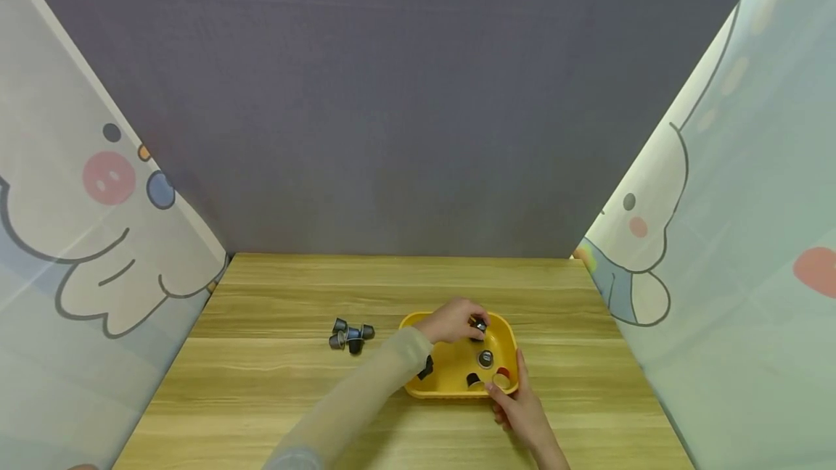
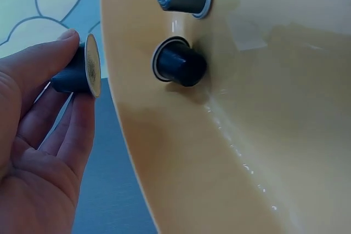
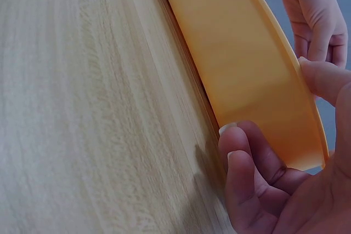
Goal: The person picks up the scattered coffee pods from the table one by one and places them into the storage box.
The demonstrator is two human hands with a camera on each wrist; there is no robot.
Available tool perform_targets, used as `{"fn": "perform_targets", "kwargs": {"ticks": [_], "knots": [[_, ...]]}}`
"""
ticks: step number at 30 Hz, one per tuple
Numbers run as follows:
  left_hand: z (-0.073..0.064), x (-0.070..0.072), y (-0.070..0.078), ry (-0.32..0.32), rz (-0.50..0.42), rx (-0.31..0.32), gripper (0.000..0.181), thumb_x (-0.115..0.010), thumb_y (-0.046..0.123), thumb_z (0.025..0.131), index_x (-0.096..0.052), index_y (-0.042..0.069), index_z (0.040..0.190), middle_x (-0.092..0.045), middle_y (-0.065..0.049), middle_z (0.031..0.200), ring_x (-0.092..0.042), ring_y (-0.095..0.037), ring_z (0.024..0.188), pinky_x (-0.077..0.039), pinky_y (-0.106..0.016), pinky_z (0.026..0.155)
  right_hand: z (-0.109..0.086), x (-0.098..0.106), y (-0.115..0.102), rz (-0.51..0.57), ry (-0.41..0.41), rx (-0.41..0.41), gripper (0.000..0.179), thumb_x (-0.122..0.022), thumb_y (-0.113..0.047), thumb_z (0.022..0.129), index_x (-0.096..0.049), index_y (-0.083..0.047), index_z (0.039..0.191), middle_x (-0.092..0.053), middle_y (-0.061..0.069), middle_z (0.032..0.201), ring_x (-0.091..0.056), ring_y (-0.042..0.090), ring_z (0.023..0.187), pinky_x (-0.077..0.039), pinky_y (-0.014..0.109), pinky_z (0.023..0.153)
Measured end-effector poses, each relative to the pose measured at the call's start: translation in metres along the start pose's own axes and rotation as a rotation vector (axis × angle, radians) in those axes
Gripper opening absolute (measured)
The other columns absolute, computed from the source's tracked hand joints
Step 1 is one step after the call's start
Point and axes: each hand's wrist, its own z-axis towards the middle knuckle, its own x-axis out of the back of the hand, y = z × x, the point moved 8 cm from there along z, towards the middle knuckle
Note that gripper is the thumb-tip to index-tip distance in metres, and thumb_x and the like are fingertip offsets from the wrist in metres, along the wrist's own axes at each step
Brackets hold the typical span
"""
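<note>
My left hand [image 1: 453,320] reaches over the far side of a yellow plastic tray [image 1: 451,394]. Between thumb and fingers it pinches a dark coffee capsule [image 2: 74,72], its pale lid facing the tray in the left wrist view. Inside the tray lie a dark capsule with a silvery tip [image 1: 485,359], a black capsule [image 1: 473,380], a red capsule [image 1: 502,374] and another black one [image 1: 426,367] partly covered by the left sleeve. At the near right corner my right hand [image 1: 525,412] grips the tray, thumb on the rim [image 3: 299,75] and curled fingers [image 3: 249,163] against the outer wall.
Left of the tray, several dark capsules [image 1: 355,334] sit in a small cluster on the wooden table [image 1: 274,383]. A grey panel [image 1: 405,129] rises behind the table. Cartoon-printed cloths [image 1: 85,165] hang at both sides.
</note>
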Motion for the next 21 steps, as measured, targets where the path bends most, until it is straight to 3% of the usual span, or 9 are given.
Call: {"fn": "perform_targets", "kwargs": {"ticks": [8, 21], "knots": [[0.005, -0.006, -0.003, -0.024, -0.003, 0.002, 0.021, -0.078, 0.017, 0.088, -0.074, 0.012, 0.109, -0.068, 0.011, 0.099, -0.061, 0.001, 0.09, -0.049, -0.016, 0.08, 0.0, 0.0, 0.0, 0.007, 0.002, -0.001, 0.102, -0.069, -0.04, 0.094, 0.008, -0.027, 0.16, -0.058, 0.007, 0.068, -0.056, 0.019, 0.055, -0.048, 0.03, 0.048], [0.014, -0.02, -0.012, -0.035, -0.1, 0.003, 0.021, -0.08, 0.013, 0.086, -0.075, 0.013, 0.106, -0.067, 0.014, 0.095, -0.061, 0.003, 0.087, -0.049, -0.015, 0.077, 0.0, 0.0, 0.0, 0.006, 0.003, 0.014, 0.101, -0.068, -0.038, 0.095, 0.008, -0.026, 0.16, -0.058, 0.007, 0.068, -0.056, 0.018, 0.054, -0.048, 0.029, 0.047]]}}
